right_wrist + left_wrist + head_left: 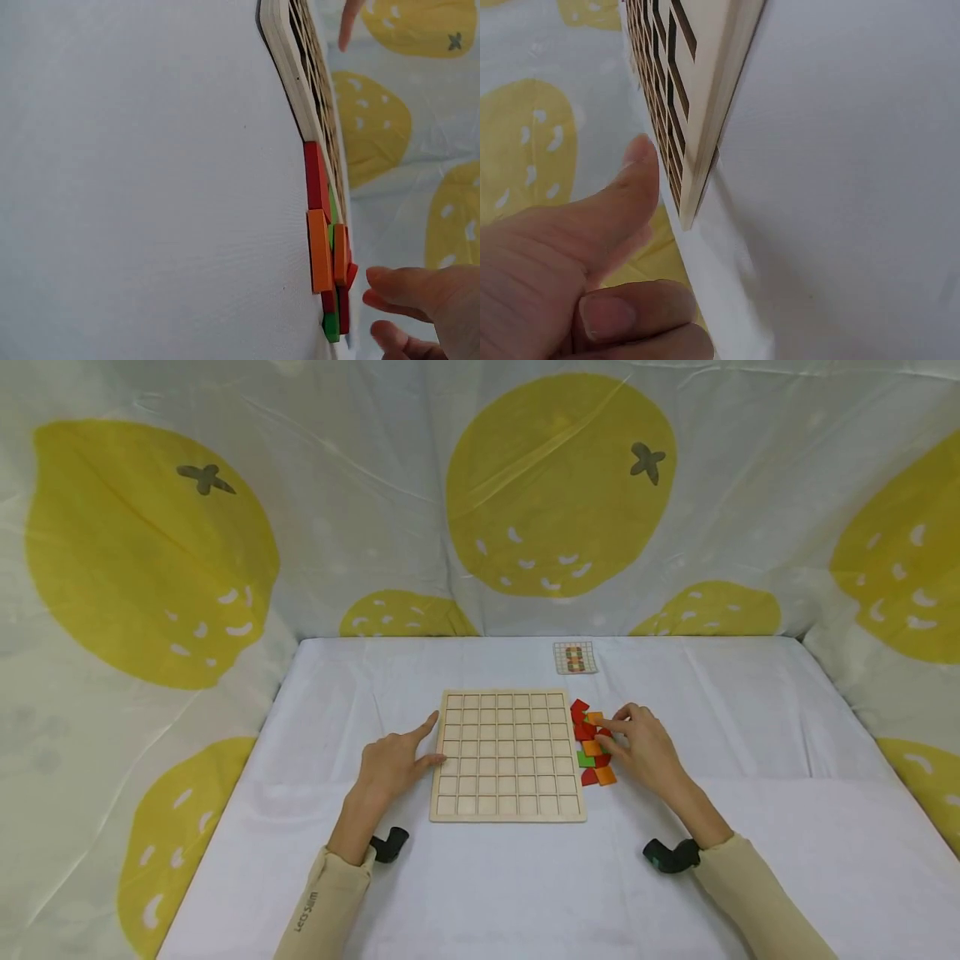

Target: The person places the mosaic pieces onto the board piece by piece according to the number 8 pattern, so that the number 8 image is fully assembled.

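A square wooden grid board (507,817) lies on the white cloth. My left hand (386,766) is at its left edge, index finger and thumb extended against the rim; in the left wrist view the thumb (639,169) is beside the slotted side and the other fingers curl below. Along the board's right edge lies a small pile of flat wooden tiles: red (590,777), orange (606,775) and green (586,760). Over this pile hovers my right hand (648,752), thumb and index finger apart, with no tile visible between them. In the right wrist view its fingertips (386,277) are beside the tiles.
Behind the board lies a small card (574,657) printed with a grid and a coloured pattern. A curtain with yellow lemons (562,485) closes off the back and sides. Black wrist devices (672,856) sit under both wrists.
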### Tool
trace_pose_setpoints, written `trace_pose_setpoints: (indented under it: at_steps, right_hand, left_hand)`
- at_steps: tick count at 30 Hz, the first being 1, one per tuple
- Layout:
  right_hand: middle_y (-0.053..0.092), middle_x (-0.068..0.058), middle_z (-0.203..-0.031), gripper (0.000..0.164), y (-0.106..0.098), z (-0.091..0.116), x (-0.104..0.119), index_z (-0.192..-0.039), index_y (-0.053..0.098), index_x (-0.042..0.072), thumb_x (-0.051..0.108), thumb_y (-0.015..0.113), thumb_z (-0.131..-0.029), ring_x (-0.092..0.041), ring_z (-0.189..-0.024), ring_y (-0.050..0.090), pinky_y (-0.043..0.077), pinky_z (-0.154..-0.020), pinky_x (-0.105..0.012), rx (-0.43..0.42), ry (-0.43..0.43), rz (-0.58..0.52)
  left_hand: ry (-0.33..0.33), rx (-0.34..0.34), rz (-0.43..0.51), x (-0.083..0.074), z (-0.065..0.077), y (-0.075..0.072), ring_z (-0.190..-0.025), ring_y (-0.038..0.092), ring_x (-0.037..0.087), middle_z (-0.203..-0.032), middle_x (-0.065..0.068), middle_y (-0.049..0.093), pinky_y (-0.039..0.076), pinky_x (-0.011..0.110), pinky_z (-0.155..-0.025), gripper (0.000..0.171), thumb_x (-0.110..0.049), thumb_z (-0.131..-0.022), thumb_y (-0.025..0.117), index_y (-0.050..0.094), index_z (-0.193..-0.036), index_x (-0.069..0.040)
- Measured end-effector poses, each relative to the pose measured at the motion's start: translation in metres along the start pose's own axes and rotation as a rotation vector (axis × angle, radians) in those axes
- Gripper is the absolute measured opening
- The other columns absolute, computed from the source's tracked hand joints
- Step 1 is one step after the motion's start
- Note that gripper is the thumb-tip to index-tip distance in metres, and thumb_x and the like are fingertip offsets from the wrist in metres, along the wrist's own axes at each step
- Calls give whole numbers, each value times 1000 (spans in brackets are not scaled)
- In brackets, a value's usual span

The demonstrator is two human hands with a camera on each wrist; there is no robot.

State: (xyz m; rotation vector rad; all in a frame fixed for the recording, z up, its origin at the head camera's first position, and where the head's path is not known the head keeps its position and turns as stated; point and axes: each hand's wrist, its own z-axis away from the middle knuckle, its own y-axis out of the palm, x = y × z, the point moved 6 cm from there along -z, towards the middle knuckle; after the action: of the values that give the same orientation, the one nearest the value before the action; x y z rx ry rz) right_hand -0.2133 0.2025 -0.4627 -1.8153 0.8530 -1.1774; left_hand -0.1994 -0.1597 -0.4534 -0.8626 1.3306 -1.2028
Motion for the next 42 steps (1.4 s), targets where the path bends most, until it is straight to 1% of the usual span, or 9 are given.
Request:
trace_pose_setpoints:
  at_steps: [3,7,11,13,20,26,28,36,42]
  right_hand:
    - [56,-10,-81,31,2,-2,-2,-116,79,2,18,82,-90,-22,-74,47,35,-62,-27,25,62,-28]
    - [49,-4,-67,30,5,-5,-5,-114,79,1,20,81,-91,-17,-61,43,28,-56,-24,59,128,-60]
    - [44,2,-57,31,9,-5,-6,-114,79,0,23,79,-93,-14,-54,41,25,-53,-23,79,160,-81]
    - [41,4,-54,31,10,-5,-6,-114,79,-1,23,78,-93,-13,-53,40,24,-51,-23,86,176,-91]
    - [43,3,-52,28,12,-7,-9,-114,79,0,21,77,-95,-14,-52,42,26,-50,-24,100,203,-103]
    - [66,-4,-66,27,11,-9,-10,-111,80,0,22,76,-96,-15,-59,48,32,-54,-24,72,216,-119]
    - [69,-7,-71,28,11,-9,-11,-111,79,-1,23,75,-97,-15,-58,49,34,-53,-24,72,230,-143]
    - [57,-4,-65,29,11,-9,-18,-113,77,-2,23,72,-99,-16,-53,47,33,-48,-24,60,288,-226]
    - [39,0,-57,28,12,-9,-21,-113,77,-2,22,71,-99,-18,-52,42,27,-48,-24,28,307,-228]
  left_hand:
    - [-14,49,24,1,-1,3,-57,38,16,-55,5,50,34,30,-51,80,-49,-91,73,40,-161,-27]
    - [-22,105,42,2,-1,8,-67,51,20,-72,14,67,42,33,-56,83,-48,-89,76,38,-161,-28]
    - [-19,126,44,1,-2,11,-77,60,22,-93,20,75,48,37,-61,84,-47,-87,77,40,-160,-28]
    - [-11,126,47,1,-1,11,-79,62,23,-96,21,76,49,38,-61,84,-47,-87,78,41,-160,-28]
    - [-6,129,81,1,-1,13,-93,69,28,-118,23,75,52,40,-65,84,-47,-85,79,43,-158,-27]
    - [-15,145,107,2,0,14,-110,70,35,-134,22,68,56,46,-74,82,-46,-87,78,42,-159,-27]
    - [-17,149,111,3,0,15,-112,70,36,-136,22,67,56,47,-75,82,-46,-88,78,42,-159,-27]
    - [-28,160,123,3,1,16,-123,66,39,-144,19,63,57,51,-83,81,-45,-88,78,43,-158,-27]
    - [-30,163,123,3,3,15,-126,64,41,-146,18,61,57,51,-83,81,-44,-87,80,44,-158,-26]
